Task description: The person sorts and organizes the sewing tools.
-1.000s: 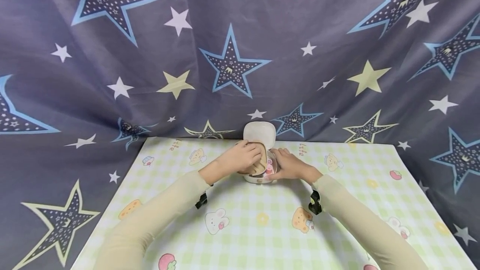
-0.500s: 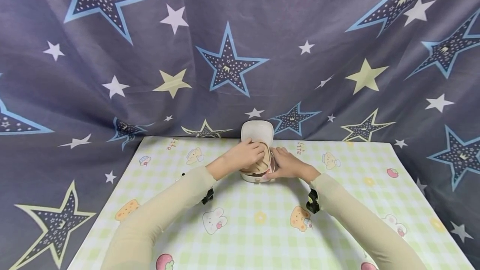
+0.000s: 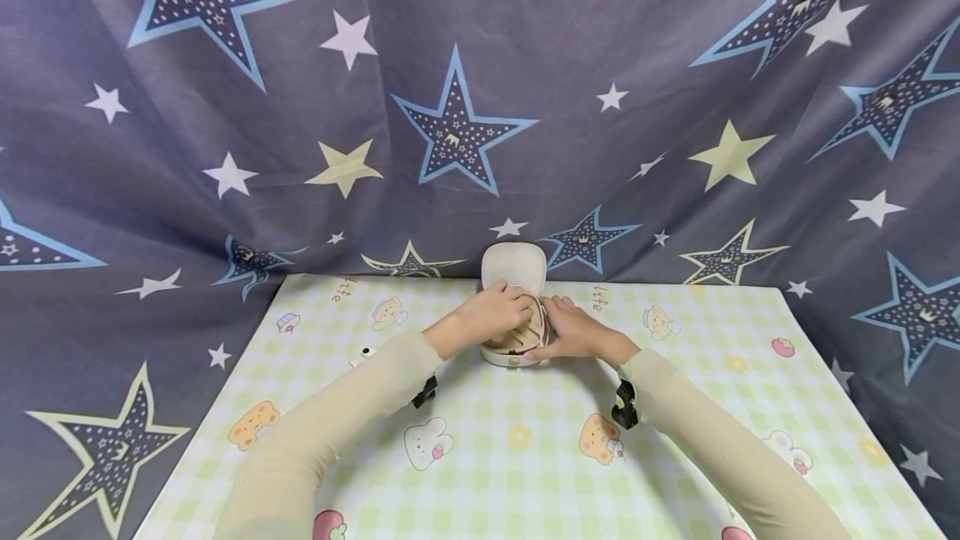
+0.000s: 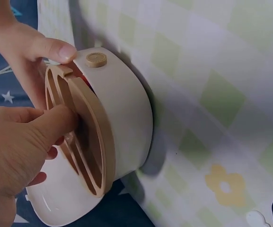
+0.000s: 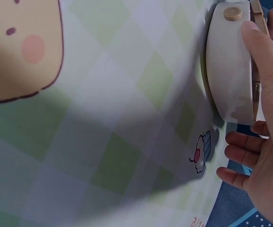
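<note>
A small white case [image 3: 510, 360] with a round tan button [image 4: 96, 59] stands near the back edge of the table, its white lid [image 3: 514, 263] tipped up behind it. A tan compartment tray [image 4: 109, 142] sits in its opening, slightly raised along the button side, where a sliver of red shows beneath. My left hand [image 3: 493, 312] pinches a divider of this tray between thumb and forefinger. On the other side, my right hand [image 3: 576, 330] holds the case, thumb at the front rim beside the button and fingers around the side. Most of the case's contents are hidden under the tray.
A green-and-white checked cloth [image 3: 517, 482] with cartoon prints covers the table. Behind it hangs a dark star-patterned curtain [image 3: 420, 215], close to the lid. Black straps [image 3: 625, 405] with wrist cameras sit at the cuffs.
My left hand has moved the tan tray rightward and down into the case, covering the pink and red items visible earlier. My right hand has stayed at the case's side.
</note>
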`<state>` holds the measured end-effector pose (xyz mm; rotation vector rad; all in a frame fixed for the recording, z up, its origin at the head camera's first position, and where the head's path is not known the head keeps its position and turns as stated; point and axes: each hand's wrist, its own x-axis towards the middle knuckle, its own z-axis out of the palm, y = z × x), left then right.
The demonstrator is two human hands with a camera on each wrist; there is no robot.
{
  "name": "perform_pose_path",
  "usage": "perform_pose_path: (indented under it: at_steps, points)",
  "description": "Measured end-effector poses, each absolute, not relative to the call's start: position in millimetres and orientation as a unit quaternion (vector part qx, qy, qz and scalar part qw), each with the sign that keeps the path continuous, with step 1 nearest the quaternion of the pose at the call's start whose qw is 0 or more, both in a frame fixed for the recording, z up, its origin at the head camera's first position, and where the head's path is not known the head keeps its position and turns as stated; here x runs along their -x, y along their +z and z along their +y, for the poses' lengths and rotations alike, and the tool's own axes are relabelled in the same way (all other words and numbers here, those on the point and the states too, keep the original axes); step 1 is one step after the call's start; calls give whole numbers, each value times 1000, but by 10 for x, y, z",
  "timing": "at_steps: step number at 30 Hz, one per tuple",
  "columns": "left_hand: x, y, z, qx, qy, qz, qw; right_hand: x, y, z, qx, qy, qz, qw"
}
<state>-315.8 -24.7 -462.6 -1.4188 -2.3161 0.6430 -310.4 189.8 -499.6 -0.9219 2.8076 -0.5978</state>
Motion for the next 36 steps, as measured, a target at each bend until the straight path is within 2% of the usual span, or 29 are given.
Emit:
perform_pose_path:
  at_steps: [10, 23, 36]
  points:
    - [3169, -4656, -169, 486, 243, -833, 102, 3087, -4995, 1887, 308, -201, 928, 64]
    - [3177, -4681, -127, 491, 231, -837, 75, 3067, -5003, 1881, 301, -196, 931, 69]
    - [3204, -4652, -103, 495, 224, -836, 75, 3103, -4922, 1883, 303, -193, 930, 75]
